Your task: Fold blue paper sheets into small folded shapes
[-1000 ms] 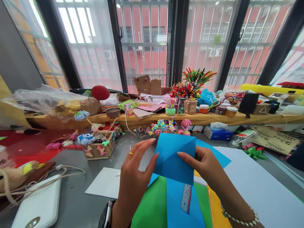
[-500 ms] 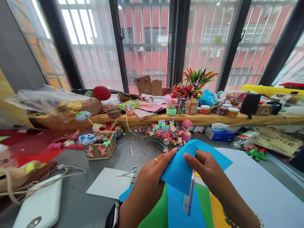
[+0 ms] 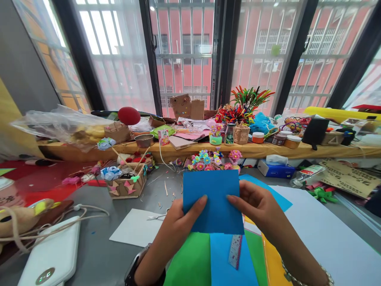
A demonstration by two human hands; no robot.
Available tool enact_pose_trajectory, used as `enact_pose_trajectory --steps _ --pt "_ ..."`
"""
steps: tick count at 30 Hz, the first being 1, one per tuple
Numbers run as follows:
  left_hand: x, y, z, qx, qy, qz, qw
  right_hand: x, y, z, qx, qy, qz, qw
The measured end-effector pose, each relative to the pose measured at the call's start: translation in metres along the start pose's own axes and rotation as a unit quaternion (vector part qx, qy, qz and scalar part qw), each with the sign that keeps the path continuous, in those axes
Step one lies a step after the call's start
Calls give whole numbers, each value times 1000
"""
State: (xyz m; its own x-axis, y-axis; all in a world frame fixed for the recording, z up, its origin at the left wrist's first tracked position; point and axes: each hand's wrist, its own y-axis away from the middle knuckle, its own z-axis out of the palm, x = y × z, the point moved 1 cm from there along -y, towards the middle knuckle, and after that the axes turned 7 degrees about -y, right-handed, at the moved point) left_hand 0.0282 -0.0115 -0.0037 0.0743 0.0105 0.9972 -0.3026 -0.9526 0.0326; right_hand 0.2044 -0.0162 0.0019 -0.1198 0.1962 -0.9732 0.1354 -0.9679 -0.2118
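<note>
Both hands hold up a flat blue sheet of paper (image 3: 214, 184) in front of me. My left hand (image 3: 186, 216) grips its left side, thumb on the near face and fingers hidden behind. My right hand (image 3: 256, 202) pinches the right side the same way, its fingers partly curled at the edge. Below the held sheet lie a green sheet (image 3: 190, 258), a blue strip of paper (image 3: 218, 262) and a patterned ruler (image 3: 235, 252). A yellow sheet (image 3: 269, 258) shows beside my right wrist. Scissors (image 3: 157, 217), partly covered by my left hand, rest on white paper (image 3: 131, 228).
At the left stand a cardboard box (image 3: 126, 186) with craft flowers and a white power bank (image 3: 52, 254) with cables. A large white sheet (image 3: 321, 234) covers the right side. Behind are pipe-cleaner flowers (image 3: 205, 159), a tissue box (image 3: 275, 169) and a crowded ledge (image 3: 184, 153).
The blue sheet, bent and tilted before, is now held flat and facing me. My left hand has shifted left and lower, and the hands are farther apart.
</note>
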Motion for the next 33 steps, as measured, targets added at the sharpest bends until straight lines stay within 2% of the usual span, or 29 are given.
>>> enact_pose_trajectory --steps 5,7,10,13,20,23,25,27,30,33 --pt "3 0 0 -103 79 -1 992 2 -1 -5 53 -50 -16 997" --pt "4 -1 1 -121 82 12 989 3 -1 -6 87 -54 -39 994" --pt "1 -3 6 -80 102 12 992 4 0 -4 112 -57 -68 990" --pt "-2 -7 10 -24 133 11 991 3 1 0 105 -46 -84 990" --pt "-3 -7 9 -60 95 0 994 0 7 -1 109 120 -174 971" --pt "-5 -7 8 -32 125 -7 992 1 8 -3 52 211 -264 940" --pt "-6 -9 7 -14 187 -11 982 3 7 -2 6 273 -343 899" --pt "-5 -10 6 -37 267 -16 963 5 5 0 -30 313 -406 858" --pt "-2 -11 7 -101 341 -6 935 6 2 3 -48 343 -443 827" --pt "-1 -10 7 -102 334 27 937 6 0 5 -59 356 -443 820"
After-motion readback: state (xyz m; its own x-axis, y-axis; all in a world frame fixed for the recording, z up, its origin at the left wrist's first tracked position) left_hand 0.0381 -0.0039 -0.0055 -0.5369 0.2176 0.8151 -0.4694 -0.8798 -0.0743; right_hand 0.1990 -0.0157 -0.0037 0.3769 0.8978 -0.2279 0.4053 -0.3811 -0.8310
